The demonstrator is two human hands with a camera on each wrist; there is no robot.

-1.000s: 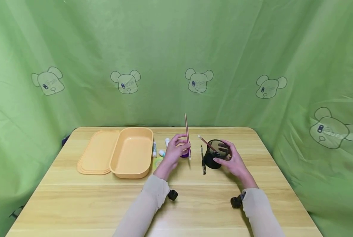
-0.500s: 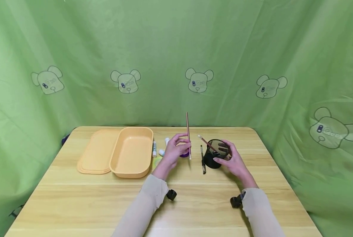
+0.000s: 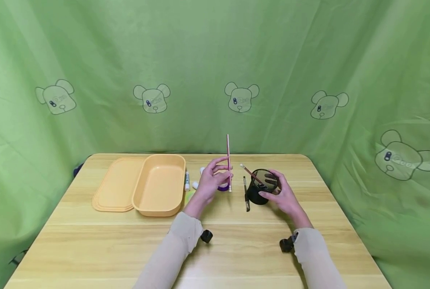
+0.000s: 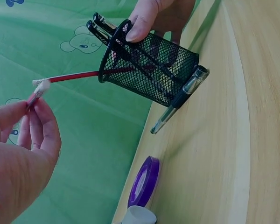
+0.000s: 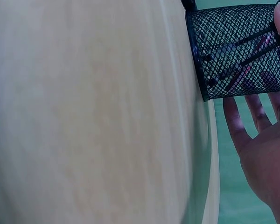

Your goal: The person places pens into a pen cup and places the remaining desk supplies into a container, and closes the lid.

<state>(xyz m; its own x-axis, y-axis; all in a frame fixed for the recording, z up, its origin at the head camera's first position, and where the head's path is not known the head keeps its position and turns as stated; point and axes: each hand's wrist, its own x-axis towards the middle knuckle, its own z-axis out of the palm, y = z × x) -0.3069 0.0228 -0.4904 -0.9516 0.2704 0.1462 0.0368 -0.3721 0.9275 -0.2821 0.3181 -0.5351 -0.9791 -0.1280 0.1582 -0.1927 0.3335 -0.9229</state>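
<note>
My left hand (image 3: pixel 207 182) pinches a pencil (image 3: pixel 228 148) between thumb and fingertips, nearly upright, its white eraser end down. In the left wrist view that eraser (image 4: pixel 43 87) overlaps the tip of a red pencil (image 4: pixel 77 76) leaning out of a black mesh pen holder (image 3: pixel 257 196). Two black pens (image 4: pixel 100 30) also stand in the holder. My right hand (image 3: pixel 287 197) grips the holder from the right, thumb at the rim and fingers round the far side. Against the holder's left side on the table lies a black-gripped clear pen (image 3: pixel 247 196).
A purple tape roll (image 4: pixel 147 179) lies beyond my left hand, near white-capped tubes. Further left are a glue stick (image 3: pixel 187 181), a light green item (image 3: pixel 189 196), an orange box (image 3: pixel 158 188) and its lid (image 3: pixel 117 186). A green curtain (image 3: pixel 200 60) hangs behind the table (image 3: pixel 236 257).
My left hand has shifted slightly up and away, and the pencil stands more upright. More of the purple tape roll shows below the hand. My right hand and the holder stay in place.
</note>
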